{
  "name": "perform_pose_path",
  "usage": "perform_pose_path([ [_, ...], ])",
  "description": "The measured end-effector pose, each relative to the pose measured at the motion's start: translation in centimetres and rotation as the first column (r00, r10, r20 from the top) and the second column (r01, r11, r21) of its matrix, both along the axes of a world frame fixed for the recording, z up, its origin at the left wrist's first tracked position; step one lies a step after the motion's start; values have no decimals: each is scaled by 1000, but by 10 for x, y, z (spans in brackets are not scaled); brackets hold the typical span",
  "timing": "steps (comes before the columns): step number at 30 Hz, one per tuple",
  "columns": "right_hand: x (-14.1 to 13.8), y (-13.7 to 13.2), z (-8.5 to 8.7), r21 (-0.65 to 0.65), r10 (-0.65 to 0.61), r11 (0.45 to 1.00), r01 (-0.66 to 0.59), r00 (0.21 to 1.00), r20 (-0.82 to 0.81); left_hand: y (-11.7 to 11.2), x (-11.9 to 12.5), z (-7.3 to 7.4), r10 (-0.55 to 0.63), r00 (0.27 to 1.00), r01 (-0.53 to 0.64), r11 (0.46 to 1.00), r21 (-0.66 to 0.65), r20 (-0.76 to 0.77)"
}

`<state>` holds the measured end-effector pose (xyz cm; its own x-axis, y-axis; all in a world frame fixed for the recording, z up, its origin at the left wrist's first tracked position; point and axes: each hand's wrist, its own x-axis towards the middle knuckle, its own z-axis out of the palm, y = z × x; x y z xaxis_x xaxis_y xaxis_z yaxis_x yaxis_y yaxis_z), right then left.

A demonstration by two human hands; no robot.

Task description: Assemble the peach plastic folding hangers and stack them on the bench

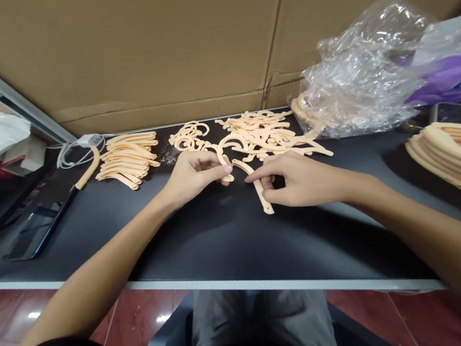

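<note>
Between the thumb and fingers of my left hand (198, 177) is a cream plastic hook (223, 154), its curved end pointing up. My right hand (296, 177) pinches a slim, slightly curved cream plastic arm piece (260, 192), with a small hole at its lower end. The two pieces are close together above the black tabletop, with a narrow gap between them. Just behind my hands lie a small pile of loose hooks (188, 136) and a larger tangled heap of cream plastic pieces (267, 131).
Left of my hands is a stack of curved arm pieces (127, 158). A phone (42, 229), a white cable (69, 155) and a single curved piece (89, 167) lie further left. Clear plastic bags (364, 84) crowd the back right, near stacked cream frames (448, 152). Cardboard (161, 49) rises behind.
</note>
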<state>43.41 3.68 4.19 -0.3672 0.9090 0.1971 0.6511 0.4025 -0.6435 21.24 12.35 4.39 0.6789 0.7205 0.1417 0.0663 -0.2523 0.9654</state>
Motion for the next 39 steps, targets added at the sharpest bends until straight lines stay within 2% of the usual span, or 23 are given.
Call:
perform_pose_path([
  [3,3,-2,7,-99,106,991,-94,987,119,1,-1,1,-4,1000,4,1000,-3,7],
  [9,3,-5,9,41,118,991,-127,977,180,1,0,0,-36,999,36,999,-22,12],
  [14,-2,-5,3,225,-3,973,-43,980,201,4,0,-4,-22,1000,23,1000,-19,21],
  [21,-7,-6,-3,241,-155,966,93,955,253,5,-1,-6,17,1000,-16,997,70,-1],
  [27,-8,-6,-3,273,-182,953,131,968,173,3,0,-6,-73,995,77,995,-56,66],
  [31,-9,-6,-5,288,-159,951,113,977,141,2,0,-7,-68,994,73,995,-65,82],
  [36,-12,-6,-6,182,-139,972,148,988,-62,4,0,-9,-56,992,64,996,-65,117],
  [39,-12,-4,-7,153,-120,979,137,986,-114,6,0,-11,-53,988,62,996,-60,144],
])
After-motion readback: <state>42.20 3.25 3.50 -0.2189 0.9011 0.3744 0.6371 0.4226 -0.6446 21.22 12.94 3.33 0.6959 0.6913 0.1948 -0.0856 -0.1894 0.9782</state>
